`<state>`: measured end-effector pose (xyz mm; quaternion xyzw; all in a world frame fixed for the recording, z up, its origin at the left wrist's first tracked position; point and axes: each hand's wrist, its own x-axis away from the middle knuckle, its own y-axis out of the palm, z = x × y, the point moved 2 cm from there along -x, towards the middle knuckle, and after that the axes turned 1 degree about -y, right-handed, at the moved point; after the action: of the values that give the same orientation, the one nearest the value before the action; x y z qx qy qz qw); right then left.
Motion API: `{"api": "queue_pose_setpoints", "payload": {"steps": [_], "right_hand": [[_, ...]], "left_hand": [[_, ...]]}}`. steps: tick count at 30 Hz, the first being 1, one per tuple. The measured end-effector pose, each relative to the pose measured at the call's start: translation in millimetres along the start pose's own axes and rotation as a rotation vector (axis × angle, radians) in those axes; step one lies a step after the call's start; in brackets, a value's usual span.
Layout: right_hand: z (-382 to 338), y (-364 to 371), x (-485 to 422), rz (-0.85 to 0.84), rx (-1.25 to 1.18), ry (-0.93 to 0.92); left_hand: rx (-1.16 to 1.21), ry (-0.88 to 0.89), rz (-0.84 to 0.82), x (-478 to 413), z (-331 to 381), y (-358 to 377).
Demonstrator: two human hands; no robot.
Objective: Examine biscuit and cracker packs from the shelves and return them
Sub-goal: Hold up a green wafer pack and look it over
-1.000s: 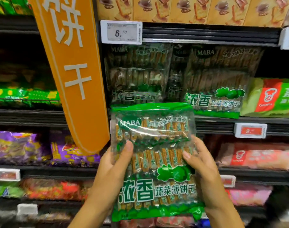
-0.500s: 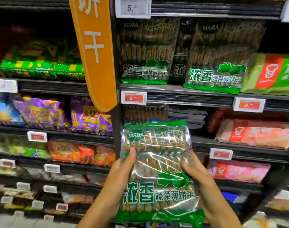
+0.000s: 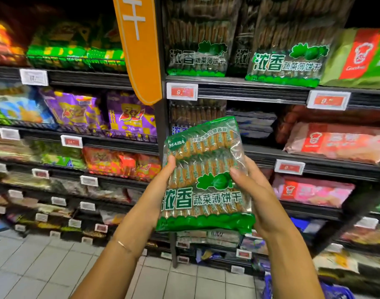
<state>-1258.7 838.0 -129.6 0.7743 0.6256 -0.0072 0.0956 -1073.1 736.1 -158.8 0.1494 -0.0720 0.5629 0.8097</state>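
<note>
I have the green biscuit pack [image 3: 203,162] upright near me, before the shelves [image 3: 249,91]. My left hand [image 3: 162,186] and right hand [image 3: 257,197] are curled round its side edges, thumbs on the front. It looks light, slick and brittle inside, so the edges suit. Matching packs [image 3: 284,63] stand far, upper right; an orange sign [image 3: 139,50] hangs left, off the path.

The person's left hand [image 3: 161,190] and right hand [image 3: 254,195] are drawing the green biscuit pack [image 3: 204,180] down from the shelf row it was covering a second ago, while the view is dipping and the tiled floor [image 3: 44,266] is coming into sight.
</note>
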Motion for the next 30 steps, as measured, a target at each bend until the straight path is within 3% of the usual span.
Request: {"api": "queue_pose_setpoints", "payload": {"steps": [3,6,12,16,23,26,30], "right_hand": [[5,-4,0,0.008,-0.071,0.021],[16,-10,-3,0.051,-0.155,0.045],[38,-19,-3,0.034,-0.473,0.093],[52,-31,-1,0.038,-0.506,0.143],[69,-39,9,0.102,-0.367,0.231],[68,-36,15,0.16,-0.123,0.243],[64,-39,26,0.148,-0.029,0.219]], "left_hand": [[0.049,-0.034,-0.005,-4,9,3],[0.232,0.045,-0.069,-3,14,0],[0.191,0.129,-0.203,10,12,2],[0.214,0.118,-0.201,12,7,8],[0.023,0.234,-0.137,24,-3,4],[0.068,0.197,-0.177,22,-17,5],[0.182,-0.005,-0.218,25,-32,2]]}}
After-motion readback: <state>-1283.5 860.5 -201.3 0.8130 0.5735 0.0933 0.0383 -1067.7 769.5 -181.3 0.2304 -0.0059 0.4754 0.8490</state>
